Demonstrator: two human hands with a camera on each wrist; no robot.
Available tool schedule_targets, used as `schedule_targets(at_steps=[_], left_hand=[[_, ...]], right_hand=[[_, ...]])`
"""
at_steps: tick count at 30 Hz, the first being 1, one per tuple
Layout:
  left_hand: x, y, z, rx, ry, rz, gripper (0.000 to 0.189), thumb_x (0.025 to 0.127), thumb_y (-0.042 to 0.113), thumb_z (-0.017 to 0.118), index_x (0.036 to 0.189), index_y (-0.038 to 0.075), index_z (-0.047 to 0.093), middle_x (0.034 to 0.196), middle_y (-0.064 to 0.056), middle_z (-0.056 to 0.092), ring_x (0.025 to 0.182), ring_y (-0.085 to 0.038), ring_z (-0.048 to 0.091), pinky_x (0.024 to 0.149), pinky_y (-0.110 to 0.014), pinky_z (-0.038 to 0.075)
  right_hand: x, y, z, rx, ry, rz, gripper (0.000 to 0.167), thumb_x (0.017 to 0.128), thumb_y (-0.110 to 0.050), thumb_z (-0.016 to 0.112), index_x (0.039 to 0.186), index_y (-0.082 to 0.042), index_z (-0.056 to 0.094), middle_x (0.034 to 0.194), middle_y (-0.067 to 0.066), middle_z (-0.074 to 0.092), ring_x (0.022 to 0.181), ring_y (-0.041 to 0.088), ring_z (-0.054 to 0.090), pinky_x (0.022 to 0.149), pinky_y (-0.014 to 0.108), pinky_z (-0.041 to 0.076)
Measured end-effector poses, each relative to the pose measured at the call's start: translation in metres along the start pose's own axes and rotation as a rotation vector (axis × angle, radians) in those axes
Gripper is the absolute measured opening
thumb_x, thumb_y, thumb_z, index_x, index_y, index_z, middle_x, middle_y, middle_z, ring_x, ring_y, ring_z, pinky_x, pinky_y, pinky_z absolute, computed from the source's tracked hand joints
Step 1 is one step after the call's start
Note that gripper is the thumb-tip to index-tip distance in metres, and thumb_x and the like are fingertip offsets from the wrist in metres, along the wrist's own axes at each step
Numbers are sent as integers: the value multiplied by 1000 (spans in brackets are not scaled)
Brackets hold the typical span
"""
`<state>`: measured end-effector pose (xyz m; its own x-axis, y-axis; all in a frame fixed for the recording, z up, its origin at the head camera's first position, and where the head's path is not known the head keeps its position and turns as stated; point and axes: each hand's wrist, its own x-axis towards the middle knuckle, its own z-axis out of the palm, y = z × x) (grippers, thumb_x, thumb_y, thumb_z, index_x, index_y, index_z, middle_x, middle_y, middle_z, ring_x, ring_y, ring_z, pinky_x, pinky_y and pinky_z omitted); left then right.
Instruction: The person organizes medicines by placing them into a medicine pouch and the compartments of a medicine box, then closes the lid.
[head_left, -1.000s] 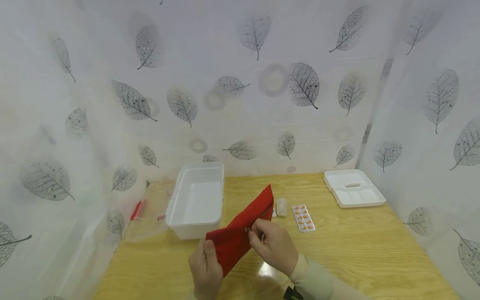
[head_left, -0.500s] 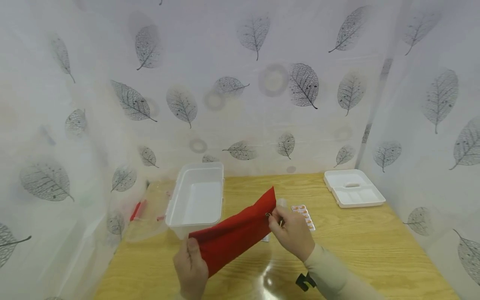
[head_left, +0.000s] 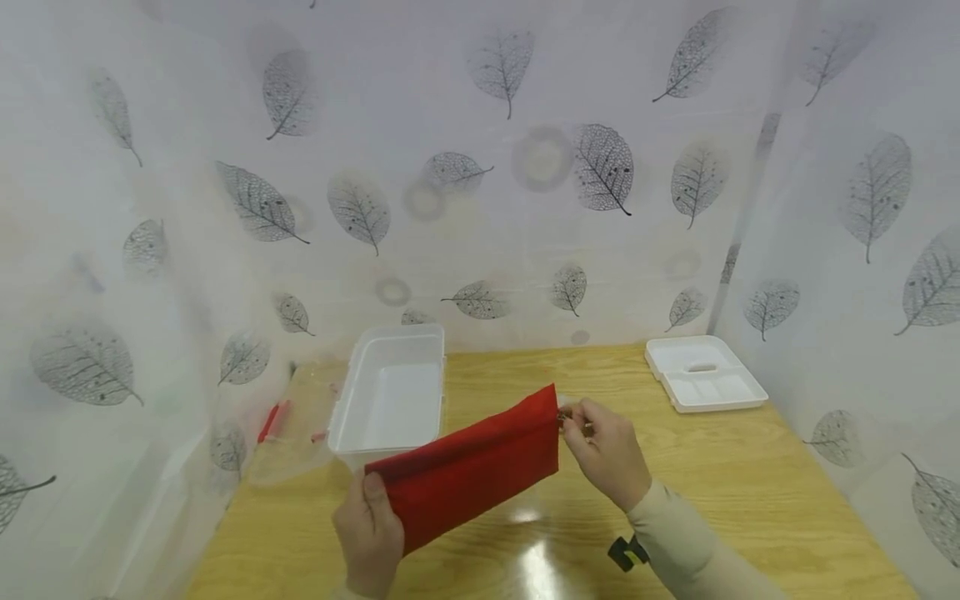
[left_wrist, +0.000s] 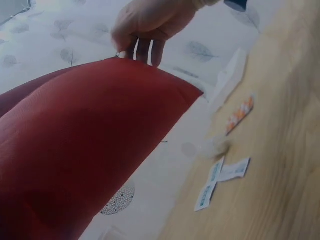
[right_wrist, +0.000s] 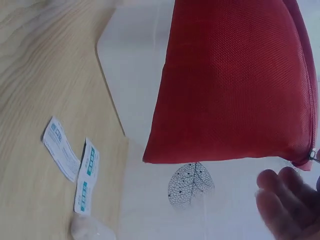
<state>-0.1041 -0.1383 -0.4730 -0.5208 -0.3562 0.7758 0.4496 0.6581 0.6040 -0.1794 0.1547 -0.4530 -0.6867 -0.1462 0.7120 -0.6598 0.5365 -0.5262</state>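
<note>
A red zip pouch [head_left: 472,475] is held up above the table, tilted with its right end higher. My left hand [head_left: 369,529] grips its left end, thumb on the near face. At the upper right corner my right hand [head_left: 607,450] pinches the small metal zipper pull [right_wrist: 312,155]. The zip runs along the pouch's edge in the right wrist view. Beyond the pouch, in the left wrist view, lie paper sachets [left_wrist: 234,171], a whitish roll [left_wrist: 216,148] and a blister pack of orange capsules [left_wrist: 240,115]; pouch and right hand mostly hide these in the head view.
Behind the pouch on the left stands a white open box [head_left: 397,400]. Beside it leans a clear lid [head_left: 300,433] with a red handle. A white compartment tray [head_left: 720,390] lies at the back right. Leaf-printed curtains enclose the wooden table [head_left: 750,500].
The right hand has drawn the zipper pull rightward along the edge to the pouch's right end. The left hand has shifted left with its end, and the pouch is now stretched straighter.
</note>
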Motion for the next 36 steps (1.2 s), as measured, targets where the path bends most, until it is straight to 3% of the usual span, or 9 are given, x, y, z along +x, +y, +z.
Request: schedule_targets(at_steps=[4,6,10,17,25,29,32,34,36], left_hand=[[-3,-3,2,12,7,27,24,99,5,44,82,-3,59,62,-9,58,52,-12,48,44,-25,39],[-4,-2,3,5,0,14,25,100,5,44,83,-4,60,63,-10,59,53,-11,48,45,-25,39],[-7,1,2,-9,-8,-20,24,100,5,43,84,-4,60,64,-10,59,55,-11,47,46,-25,38],[-12,10,2,-34,13,-76,24,100,3,42,87,-3,62,68,-10,62,58,-10,50,50,-24,41],[-14,12,4,-83,-30,-161,21,98,0,43,92,-3,64,75,-9,66,64,-9,54,57,-22,43],[-13,12,6,-85,-23,-185,24,100,1,40,93,-2,63,76,-8,65,66,-9,53,59,-23,42],[-13,12,8,-95,-13,-209,26,101,2,39,94,-2,64,78,-7,65,67,-8,52,59,-23,42],[-12,11,9,-112,-16,-234,26,101,2,38,96,-2,64,79,-6,65,68,-9,53,60,-23,42],[-11,12,10,-143,-36,-278,27,102,4,38,96,-1,63,81,-5,64,70,-10,53,62,-23,42]], right_hand=[[-4,1,-1,197,-56,89,31,87,11,54,71,-12,39,63,-2,53,61,3,57,52,21,52],[-6,1,-2,349,-80,165,29,91,13,49,73,-8,38,74,8,63,69,9,65,55,32,57],[-8,-1,-8,539,-100,289,26,97,10,42,75,-2,35,92,19,66,69,14,64,54,35,55],[-8,-3,-13,676,-137,416,26,101,-2,43,79,2,32,99,17,60,76,15,63,60,33,55],[-10,2,-14,799,-178,530,25,102,-14,48,85,1,36,87,6,59,79,16,61,67,37,55],[-12,8,-17,876,-332,591,17,104,-21,44,105,-4,43,96,4,63,89,17,63,76,38,53],[-17,13,-19,958,-533,606,34,106,-24,38,131,-1,38,114,6,62,102,21,63,84,43,52],[-22,16,-19,1003,-632,609,41,106,-23,37,137,4,34,121,8,60,107,24,62,86,47,52],[-26,18,-18,1013,-674,603,42,105,-19,39,137,9,33,122,11,60,106,28,62,85,49,52]])
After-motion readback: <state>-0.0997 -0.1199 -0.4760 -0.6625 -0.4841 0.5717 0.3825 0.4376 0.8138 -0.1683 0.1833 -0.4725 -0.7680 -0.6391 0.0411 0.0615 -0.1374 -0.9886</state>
